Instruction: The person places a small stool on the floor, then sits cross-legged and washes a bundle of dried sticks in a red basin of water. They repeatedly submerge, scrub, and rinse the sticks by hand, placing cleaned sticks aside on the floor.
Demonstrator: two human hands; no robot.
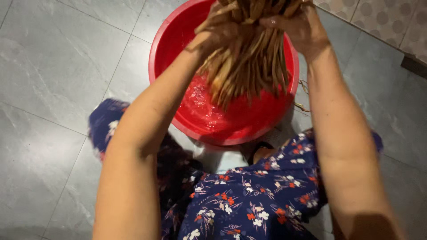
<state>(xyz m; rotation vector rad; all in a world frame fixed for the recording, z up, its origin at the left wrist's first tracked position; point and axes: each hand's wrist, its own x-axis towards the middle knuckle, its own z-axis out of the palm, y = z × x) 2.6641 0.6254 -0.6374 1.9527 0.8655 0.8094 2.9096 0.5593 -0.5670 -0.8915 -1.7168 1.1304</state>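
Overhead, two hands, left hand (218, 33) and right hand (296, 26), gripping one stalk bundle (249, 62) above one red basin (169, 49).

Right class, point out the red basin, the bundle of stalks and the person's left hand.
red basin (165, 40): head view, left rim.
bundle of stalks (249, 62): head view, middle of the hanging stalks.
left hand (218, 35): head view, back of the hand.

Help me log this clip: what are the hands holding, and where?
Both hands, left hand and right hand, grip a bundle of brown stalks near its upper end, over the red basin.
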